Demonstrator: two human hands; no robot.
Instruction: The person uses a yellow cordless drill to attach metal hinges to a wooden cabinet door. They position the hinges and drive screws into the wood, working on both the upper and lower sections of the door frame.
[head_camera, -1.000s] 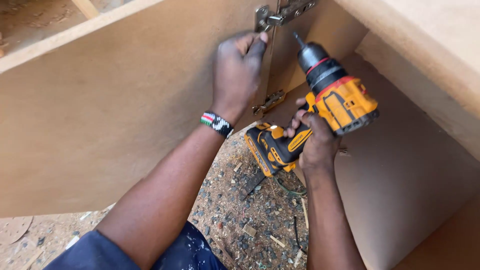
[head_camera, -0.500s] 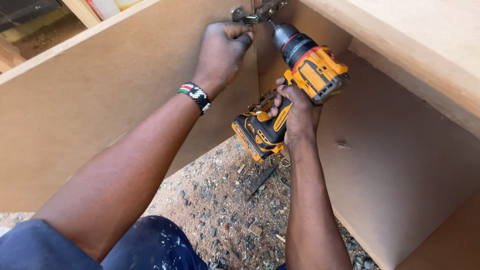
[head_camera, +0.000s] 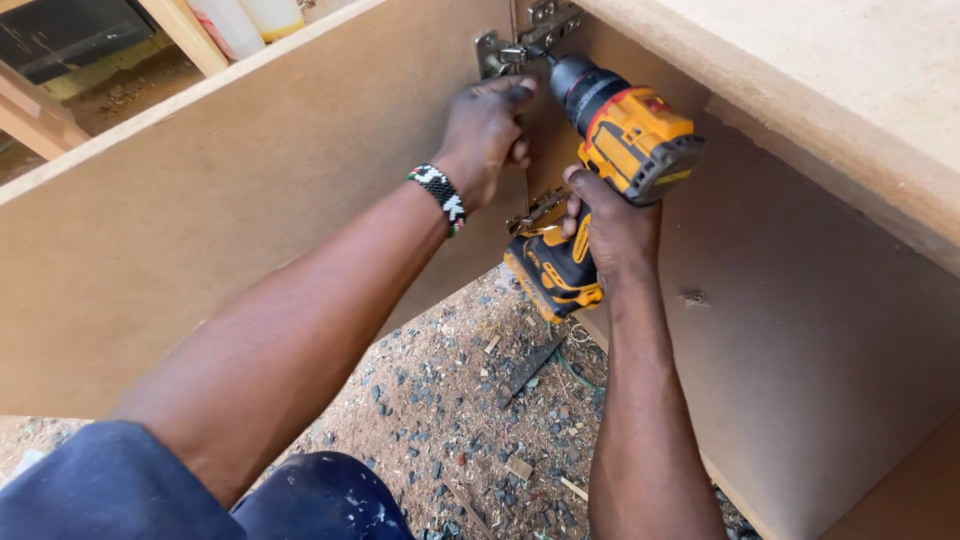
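The head view is showing the right hand (head_camera: 615, 225) wrapping its grip around the handle of a yellow and black cordless drill (head_camera: 600, 170), whose bit is now meeting the silver metal cabinet hinge (head_camera: 515, 45) at the top inner corner; a second ago the drill was sitting lower and off the hinge, so driving is looking ready to begin. The left hand (head_camera: 485, 135), wearing a beaded wristband (head_camera: 438, 195), is pressing its curled fingers against the edge of the tan fibreboard door panel (head_camera: 230, 210) just below the hinge, steadying it. Wood chips and gravel are littering the ground (head_camera: 450, 400) beneath.
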